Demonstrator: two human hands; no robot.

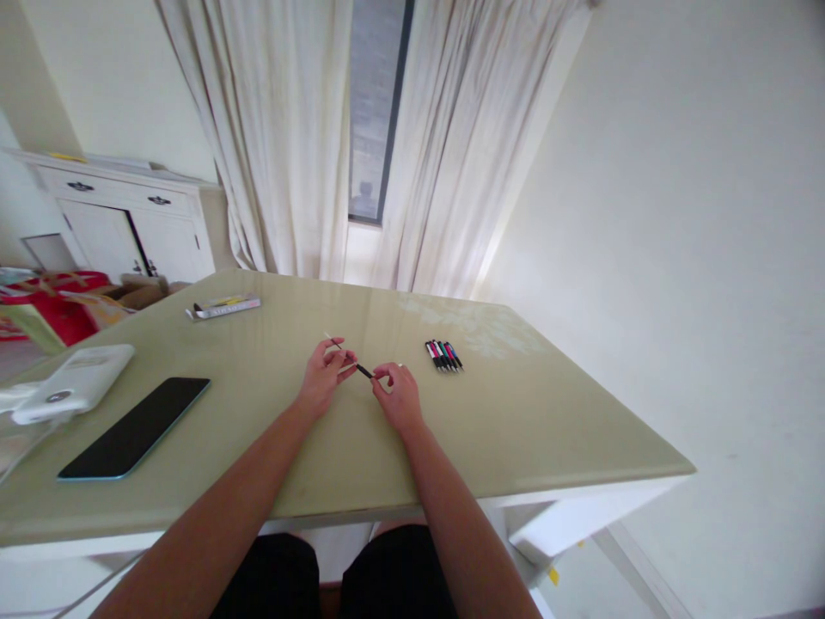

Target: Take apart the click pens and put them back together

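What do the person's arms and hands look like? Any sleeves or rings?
Both forearms are bare, with no sleeves showing. The left hand and right hand wear no gloves, and no watch or bracelet shows at the wrists. Rings are too small to tell. Dark shorts show below the table edge.

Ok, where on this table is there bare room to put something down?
Bare: between the phone and the left hand, and the near right corner of the table, below the pens. Crowded: the left edge, with the phone and the white box.
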